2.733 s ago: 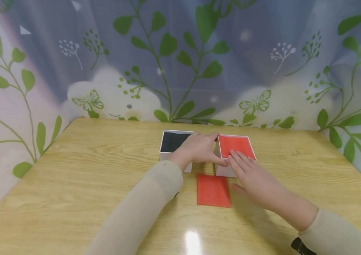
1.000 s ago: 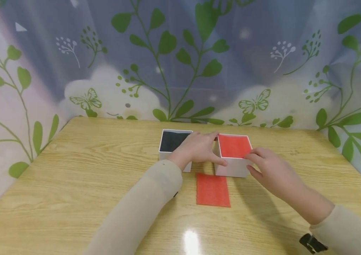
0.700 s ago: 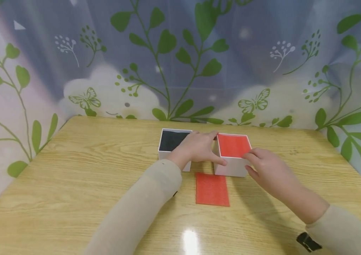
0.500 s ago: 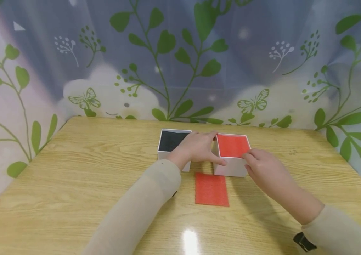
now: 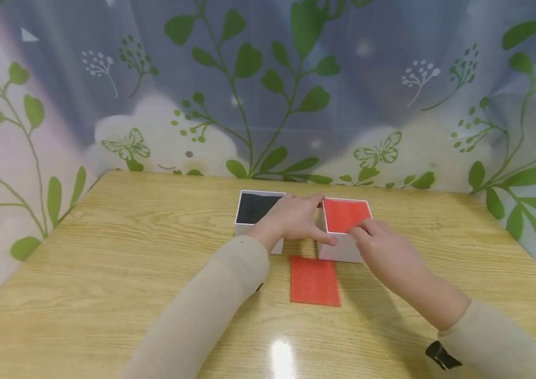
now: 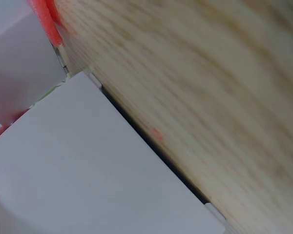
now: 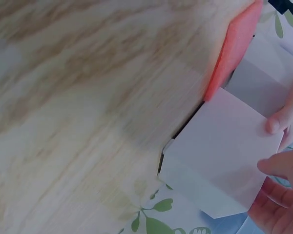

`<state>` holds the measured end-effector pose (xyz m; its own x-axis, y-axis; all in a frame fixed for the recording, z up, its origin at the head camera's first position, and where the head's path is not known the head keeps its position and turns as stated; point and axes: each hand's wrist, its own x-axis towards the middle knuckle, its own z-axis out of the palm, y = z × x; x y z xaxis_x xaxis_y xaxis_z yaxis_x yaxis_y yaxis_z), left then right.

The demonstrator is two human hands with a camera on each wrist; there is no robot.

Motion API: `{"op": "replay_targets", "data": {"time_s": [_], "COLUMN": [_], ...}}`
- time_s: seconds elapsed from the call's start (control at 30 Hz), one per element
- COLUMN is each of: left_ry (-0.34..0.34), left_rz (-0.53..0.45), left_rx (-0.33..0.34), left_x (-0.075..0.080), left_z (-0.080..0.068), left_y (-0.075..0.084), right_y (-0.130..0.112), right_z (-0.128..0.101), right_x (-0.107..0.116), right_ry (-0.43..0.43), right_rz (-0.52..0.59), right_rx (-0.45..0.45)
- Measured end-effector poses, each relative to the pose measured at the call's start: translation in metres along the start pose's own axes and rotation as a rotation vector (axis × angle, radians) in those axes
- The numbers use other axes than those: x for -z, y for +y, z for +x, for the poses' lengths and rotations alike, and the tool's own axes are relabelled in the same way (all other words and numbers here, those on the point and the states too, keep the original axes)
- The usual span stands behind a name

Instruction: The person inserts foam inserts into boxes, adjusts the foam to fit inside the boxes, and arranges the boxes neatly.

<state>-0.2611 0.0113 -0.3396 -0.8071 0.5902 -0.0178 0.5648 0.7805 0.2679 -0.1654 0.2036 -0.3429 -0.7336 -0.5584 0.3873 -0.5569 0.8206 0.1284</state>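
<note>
A white box [image 5: 339, 251] lined with red foam [image 5: 345, 213] stands mid-table. My left hand [image 5: 296, 218] grips its left side, the thumb on the near left corner and the fingers reaching along the far left edge. My right hand [image 5: 381, 250] curls its fingers over the box's near rim, with the fingertips [image 5: 356, 230] on the red foam's edge. The right wrist view shows the white box wall [image 7: 224, 146] with fingers [image 7: 278, 122] touching it. In the left wrist view there is only a white box wall [image 6: 88, 165] and the wooden table [image 6: 210, 97].
A second white box with a black lining [image 5: 254, 208] stands just left of my left hand. A loose red foam sheet [image 5: 314, 280] lies flat on the table [image 5: 107, 252] in front of the boxes. A leaf-patterned curtain [image 5: 268, 95] closes off the back and sides.
My right hand first lay flat over the red box's near edge, then curled at its near right corner and slid left along the rim. My left hand has stayed put.
</note>
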Motion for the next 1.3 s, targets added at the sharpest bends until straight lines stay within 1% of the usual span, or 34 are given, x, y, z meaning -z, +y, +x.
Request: {"op": "replay_targets", "data": {"time_s": [0.1, 0.2, 0.33, 0.47, 0.57, 0.63, 0.77, 0.87, 0.93, 1.03, 1.13, 1.3], "left_ry": [0.002, 0.005, 0.008, 0.004, 0.001, 0.002, 0.01, 0.01, 0.008, 0.013, 0.016, 0.009], "left_rz": [0.004, 0.017, 0.028, 0.031, 0.033, 0.031, 0.026, 0.019, 0.016, 0.017, 0.026, 0.028], "left_rx": [0.002, 0.004, -0.003, -0.014, -0.018, -0.019, -0.02, -0.024, -0.03, -0.035, -0.027, -0.03], "left_x": [0.001, 0.001, -0.001, -0.002, -0.002, -0.001, -0.001, -0.001, -0.001, -0.002, -0.002, -0.002], "left_z": [0.0, 0.001, 0.002, 0.003, 0.003, 0.003, 0.003, 0.003, 0.003, 0.004, 0.004, 0.005], "left_y": [0.001, 0.001, 0.002, 0.002, 0.002, 0.002, 0.0, 0.0, 0.0, 0.0, -0.002, -0.002], "right_y": [0.0, 0.001, 0.003, 0.006, 0.009, 0.011, 0.019, 0.025, 0.028, 0.031, 0.033, 0.034], "right_z": [0.003, 0.008, 0.013, 0.019, 0.027, 0.033, 0.043, 0.044, 0.044, 0.042, 0.043, 0.044], "right_x": [0.001, 0.001, -0.005, -0.015, -0.018, -0.019, -0.021, -0.023, -0.025, -0.028, -0.031, -0.033], "right_ry": [-0.006, -0.004, -0.022, -0.088, -0.143, -0.169, -0.196, -0.231, -0.249, -0.244, -0.219, -0.203], "right_rz": [0.01, 0.033, 0.051, 0.071, 0.074, 0.062, -0.001, -0.021, -0.007, 0.031, 0.063, 0.087], "right_rx": [-0.024, -0.024, 0.018, 0.033, 0.039, 0.061, 0.109, 0.109, 0.105, 0.108, 0.121, 0.124]}}
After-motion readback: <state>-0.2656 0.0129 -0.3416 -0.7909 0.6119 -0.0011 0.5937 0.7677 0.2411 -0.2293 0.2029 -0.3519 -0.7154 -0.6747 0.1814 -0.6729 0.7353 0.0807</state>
